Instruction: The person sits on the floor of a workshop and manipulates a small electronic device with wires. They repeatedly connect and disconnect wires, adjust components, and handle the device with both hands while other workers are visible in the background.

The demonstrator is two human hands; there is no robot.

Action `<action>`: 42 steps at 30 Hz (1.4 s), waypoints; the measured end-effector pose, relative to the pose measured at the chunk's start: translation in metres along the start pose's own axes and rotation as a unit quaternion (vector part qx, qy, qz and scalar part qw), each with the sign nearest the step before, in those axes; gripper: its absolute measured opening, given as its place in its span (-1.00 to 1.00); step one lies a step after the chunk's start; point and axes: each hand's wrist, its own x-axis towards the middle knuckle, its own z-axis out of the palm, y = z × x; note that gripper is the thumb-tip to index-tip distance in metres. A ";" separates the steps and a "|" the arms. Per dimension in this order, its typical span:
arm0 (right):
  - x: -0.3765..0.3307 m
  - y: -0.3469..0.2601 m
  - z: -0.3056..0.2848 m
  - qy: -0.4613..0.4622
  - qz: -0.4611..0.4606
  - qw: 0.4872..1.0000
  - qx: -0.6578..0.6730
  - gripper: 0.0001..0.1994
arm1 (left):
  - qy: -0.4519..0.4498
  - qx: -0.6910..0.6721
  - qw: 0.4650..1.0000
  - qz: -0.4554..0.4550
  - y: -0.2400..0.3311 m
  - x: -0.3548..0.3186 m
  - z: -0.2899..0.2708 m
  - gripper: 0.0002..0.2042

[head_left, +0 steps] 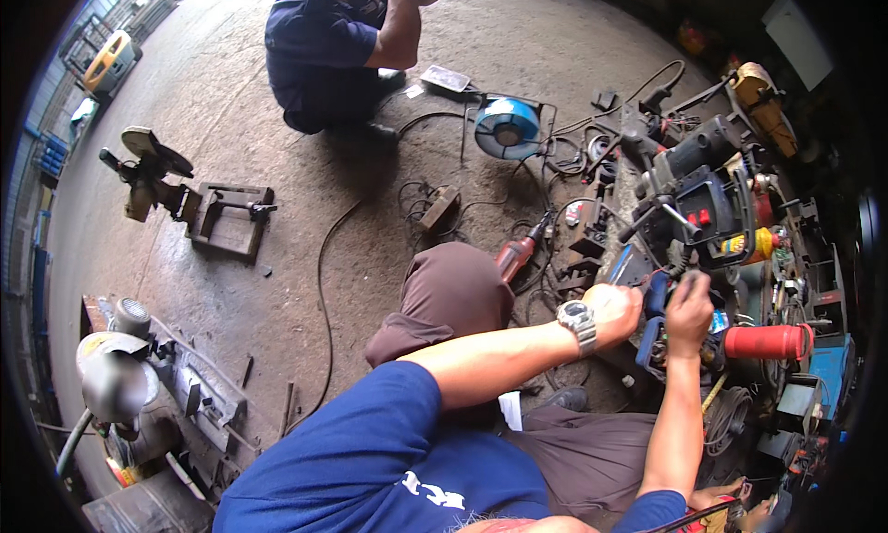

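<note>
Blue power tool (653, 313), likely heavy, rigid, best gripped by its body: left hand (614, 311) fisted on it, right hand (689, 313) clasping at three o'clock.

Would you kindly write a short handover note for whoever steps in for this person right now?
Left hand: fisted on the blue tool, watch on the wrist.
Right hand: gripping the same tool's right side, beside the red cylinder.
The black power tool stands just behind; an orange-handled tool lies by the knee.
Done: tool held by both hands. What is left cannot be told.
</note>
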 end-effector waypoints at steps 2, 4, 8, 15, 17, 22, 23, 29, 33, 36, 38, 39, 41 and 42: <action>0.008 0.009 -0.009 0.047 0.073 0.996 0.014 -0.86 | -0.062 0.010 0.998 0.006 0.007 -0.001 -0.008 -0.82; -0.016 -0.026 -0.020 -0.031 0.009 0.997 0.068 -0.87 | -0.088 -0.022 0.996 -0.013 0.001 -0.004 0.001 -0.79; -0.048 -0.011 -0.012 0.009 0.152 0.979 0.136 -0.83 | -0.115 -0.078 0.986 -0.090 0.008 0.005 -0.003 -0.67; -0.139 -0.061 0.056 -0.112 0.276 0.868 0.397 -0.77 | -0.090 -0.254 0.951 -0.150 -0.021 0.010 0.015 -0.62; -0.142 -0.053 0.070 -0.325 0.125 0.891 0.292 -0.75 | -0.169 -0.391 0.861 -0.277 -0.022 0.015 0.024 -0.53; -0.123 -0.088 0.052 -0.465 0.168 0.836 0.237 -0.42 | -0.127 -0.347 0.890 -0.266 -0.023 0.008 0.019 -0.61; -0.115 -0.091 0.041 -0.487 0.188 0.817 0.244 -0.44 | -0.122 -0.328 0.897 -0.272 -0.019 0.005 0.013 -0.62; -0.137 -0.058 0.055 -0.188 0.362 0.784 0.468 -0.76 | -0.147 -0.263 0.921 -0.245 -0.027 -0.010 0.000 -0.64; -0.131 -0.060 0.043 -0.224 0.366 0.799 0.421 -0.72 | -0.144 -0.226 0.942 -0.204 -0.022 -0.021 -0.005 -0.62; -0.152 -0.055 0.074 -0.206 0.313 0.814 0.444 -0.77 | -0.224 -0.257 0.912 -0.227 -0.023 -0.024 0.002 -0.61; -0.147 -0.062 0.063 -0.171 0.304 0.840 0.416 -0.78 | -0.256 -0.286 0.894 -0.229 -0.024 -0.020 0.012 -0.60; -0.157 -0.055 0.070 -0.167 0.292 0.855 0.395 -0.81 | -0.279 -0.300 0.883 -0.231 -0.017 -0.020 0.017 -0.60; -0.151 -0.062 0.064 -0.198 0.324 0.849 0.368 -0.80 | -0.312 -0.292 0.881 -0.206 -0.013 -0.019 0.014 -0.58; -0.145 -0.063 0.056 -0.163 0.297 0.870 0.358 -0.81 | -0.327 -0.300 0.867 -0.227 -0.008 -0.016 0.012 -0.55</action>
